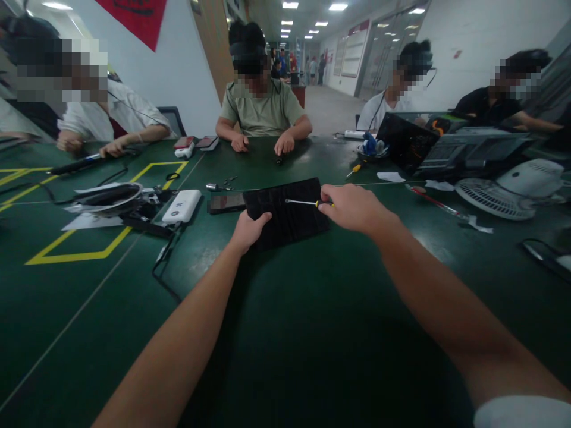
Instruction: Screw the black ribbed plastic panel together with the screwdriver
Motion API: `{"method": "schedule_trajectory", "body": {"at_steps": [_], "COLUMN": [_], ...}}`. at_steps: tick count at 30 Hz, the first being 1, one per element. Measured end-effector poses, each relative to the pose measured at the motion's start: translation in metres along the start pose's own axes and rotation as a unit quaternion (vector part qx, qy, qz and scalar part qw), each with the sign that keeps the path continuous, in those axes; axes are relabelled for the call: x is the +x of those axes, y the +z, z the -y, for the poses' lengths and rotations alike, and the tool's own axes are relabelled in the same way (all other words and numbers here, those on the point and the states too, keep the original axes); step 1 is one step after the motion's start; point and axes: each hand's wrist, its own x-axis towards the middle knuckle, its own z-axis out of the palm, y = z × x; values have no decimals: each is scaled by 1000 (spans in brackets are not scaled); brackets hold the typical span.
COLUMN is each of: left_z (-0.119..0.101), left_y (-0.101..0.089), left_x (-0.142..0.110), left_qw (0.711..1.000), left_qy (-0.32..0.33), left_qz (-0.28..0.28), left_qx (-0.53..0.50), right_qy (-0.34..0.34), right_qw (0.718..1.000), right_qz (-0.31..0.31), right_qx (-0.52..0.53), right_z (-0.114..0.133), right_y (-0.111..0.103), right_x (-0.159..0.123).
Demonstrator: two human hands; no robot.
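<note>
A flat black rectangular panel [285,223], perhaps a plastic cover, is tilted up in front of me over the green table. My left hand [252,229] grips its left edge, thumb on top and the other fingers hidden beneath. In my right hand [352,205] is a screwdriver [306,203] with a yellow and black handle. Its shaft points left across the panel's face; whether the tip touches the surface I cannot tell. Behind the panel's left end lies a dark phone-like device [226,203], partly covered.
A white power bank [182,207] with a cable lies left, beside a pile of dismantled parts [111,199]. Small metal bits [218,185] lie beyond the panel. At right are another screwdriver [355,169], a white fan part [499,187] and a computer case [473,151]. Several people sit around the table.
</note>
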Motion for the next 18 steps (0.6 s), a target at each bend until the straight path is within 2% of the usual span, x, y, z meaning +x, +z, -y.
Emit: {"method": "schedule_trajectory", "body": {"at_steps": [7,18], "left_z": [1,-1], "left_y": [0,0], "left_x": [1,-1], "left_qw": [1000,1000], "left_qy": [16,17], "left_qz": [3,3], "left_qx": [22,6], "right_qy": [20,-3], "right_qw": [998,990], "right_qz": [-65,-120], "right_qx": [17,68], "right_z": [-5,-14], "right_y": [31,85], "right_x": [-13,-17]}}
